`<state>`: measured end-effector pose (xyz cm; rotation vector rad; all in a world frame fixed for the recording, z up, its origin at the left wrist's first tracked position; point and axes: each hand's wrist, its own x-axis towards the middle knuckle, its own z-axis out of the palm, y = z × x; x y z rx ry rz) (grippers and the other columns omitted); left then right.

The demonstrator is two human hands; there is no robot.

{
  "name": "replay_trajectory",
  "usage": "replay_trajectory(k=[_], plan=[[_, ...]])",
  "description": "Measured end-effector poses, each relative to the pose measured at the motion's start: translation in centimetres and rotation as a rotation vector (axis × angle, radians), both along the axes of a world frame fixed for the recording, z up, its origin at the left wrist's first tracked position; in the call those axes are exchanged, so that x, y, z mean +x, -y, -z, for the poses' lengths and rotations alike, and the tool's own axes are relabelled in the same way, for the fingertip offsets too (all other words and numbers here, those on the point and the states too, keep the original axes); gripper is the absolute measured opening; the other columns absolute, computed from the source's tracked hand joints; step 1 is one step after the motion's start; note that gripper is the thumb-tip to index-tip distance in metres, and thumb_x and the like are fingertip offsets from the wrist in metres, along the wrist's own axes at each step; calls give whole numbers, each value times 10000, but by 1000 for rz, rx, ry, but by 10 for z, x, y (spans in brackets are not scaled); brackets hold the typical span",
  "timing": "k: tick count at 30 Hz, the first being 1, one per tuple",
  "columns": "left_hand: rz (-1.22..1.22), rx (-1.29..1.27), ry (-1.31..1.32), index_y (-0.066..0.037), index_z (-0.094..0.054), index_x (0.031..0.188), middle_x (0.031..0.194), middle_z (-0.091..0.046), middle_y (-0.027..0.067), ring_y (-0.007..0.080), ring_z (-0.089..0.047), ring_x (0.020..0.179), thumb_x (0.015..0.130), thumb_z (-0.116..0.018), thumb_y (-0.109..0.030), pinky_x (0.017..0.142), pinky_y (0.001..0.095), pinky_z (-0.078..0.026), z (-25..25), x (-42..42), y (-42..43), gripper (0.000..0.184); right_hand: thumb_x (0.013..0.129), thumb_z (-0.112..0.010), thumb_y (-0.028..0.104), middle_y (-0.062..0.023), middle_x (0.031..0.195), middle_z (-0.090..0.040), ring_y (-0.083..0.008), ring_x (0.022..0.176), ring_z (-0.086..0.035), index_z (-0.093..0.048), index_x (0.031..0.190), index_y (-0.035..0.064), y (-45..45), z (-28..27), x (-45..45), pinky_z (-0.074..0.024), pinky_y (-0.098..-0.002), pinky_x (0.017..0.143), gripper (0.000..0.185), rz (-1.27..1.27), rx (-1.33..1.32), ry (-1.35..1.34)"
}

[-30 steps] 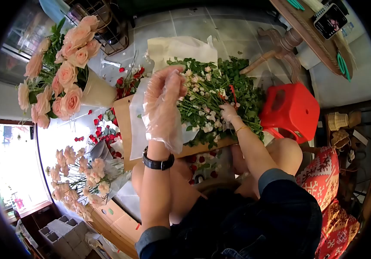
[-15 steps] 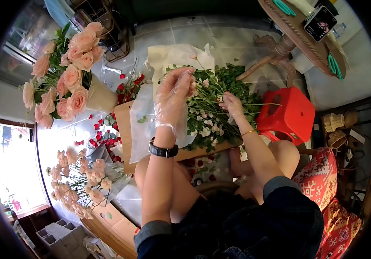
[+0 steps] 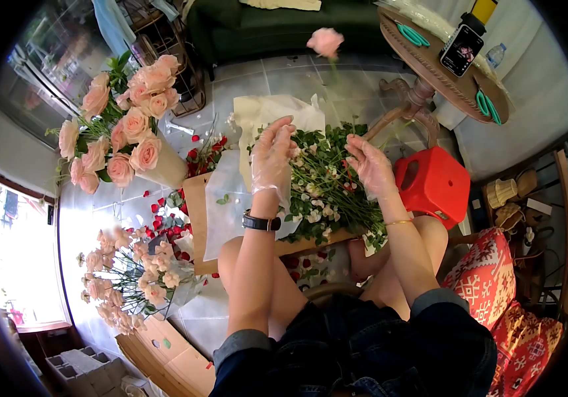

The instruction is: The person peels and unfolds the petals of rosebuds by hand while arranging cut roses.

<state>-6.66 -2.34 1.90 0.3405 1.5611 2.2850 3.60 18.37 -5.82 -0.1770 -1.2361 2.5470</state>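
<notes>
A pink rose (image 3: pixel 325 43) appears upright above and between my hands, beyond the pile. Its lower stem is smeared by motion, and I see no hand touching it. My left hand (image 3: pixel 274 159), in a clear plastic glove, is raised at the left edge of the greenery with its fingers extended and loosely bent. Also gloved, my right hand (image 3: pixel 371 169) is over the right side of the greenery, fingers stretched toward the left and apart from the thumb. Below both hands lies a heap of leafy stems with small white flowers (image 3: pixel 324 192), on white and brown paper (image 3: pixel 221 221).
Pink roses fill a pale vase (image 3: pixel 168 162) at left; peach flowers (image 3: pixel 128 278) stand below it. Red petals (image 3: pixel 158 221) litter the floor. A red stool (image 3: pixel 436 185) is at right, near a wooden table (image 3: pixel 423 56) with a phone (image 3: pixel 462 51) and green-handled scissors (image 3: pixel 487 106).
My hands have moved apart and the fingers have loosened. The long stem that ran across my right hand is no longer there. A pink rose now shows above, and the view has shifted slightly.
</notes>
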Motion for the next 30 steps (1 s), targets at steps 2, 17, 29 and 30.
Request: replay_trajectory(k=[2,17,29,30], plan=[[25,42,-39,-44,-539,1162,1043,-581,44,63,-510,765,905,-489,-190,688,197,-430,-7,4,-1,300,893,-512,208,-84,1184,-536,-164,1041,-539,-463,1198,-40,8,-13,2,-460,-275,836,396,-28,-16,-9],[88,400,-15,-57,-513,1026,632,-420,-41,46,-323,553,963,-350,-298,491,180,-263,-10,11,0,297,872,-556,213,-74,927,-621,-174,842,-605,-581,918,36,77,-18,13,-487,-296,759,184,-687,408,540],[237,209,140,-99,-445,950,551,-469,3,43,-354,479,955,-361,-308,454,181,-263,-2,46,-28,225,756,-665,125,-34,766,-543,-93,617,-473,-599,930,49,48,-118,-12,-404,-208,581,201,227,1280,-123],[254,158,113,-89,-447,987,559,-461,17,62,-355,495,947,-371,-366,488,196,-287,-3,48,-29,290,733,-690,130,-26,739,-525,-90,603,-446,-599,895,41,49,-117,-11,-390,-212,562,206,232,1248,-96]])
